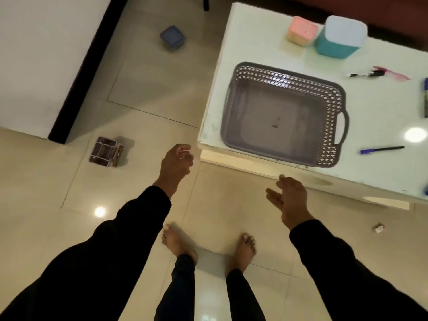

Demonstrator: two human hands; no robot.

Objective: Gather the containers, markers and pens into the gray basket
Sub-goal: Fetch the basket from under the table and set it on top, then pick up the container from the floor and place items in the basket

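A gray basket (333, 105) with lattice walls lies on the white table (379, 172), with nothing in it. Behind it stand a pink-lidded container (301, 31) and a taller teal container (340, 38). Pens lie to the right: a blue-capped pen (382, 149), a black pen beside a pink one (379, 72), and a marker (425, 98) cut off by the frame's edge. My left hand (177, 162) hovers over the floor left of the table corner, fingers loosely curled around nothing. My right hand (289, 198) hangs open just before the table's front edge.
On the tiled floor stand a dark blue container (172, 38) at the back and a brown compartmented organizer (107, 152) to the left. A white wall with a black edge (76, 89) runs along the left. A small scrap (379, 228) lies on the floor. My bare feet stand below.
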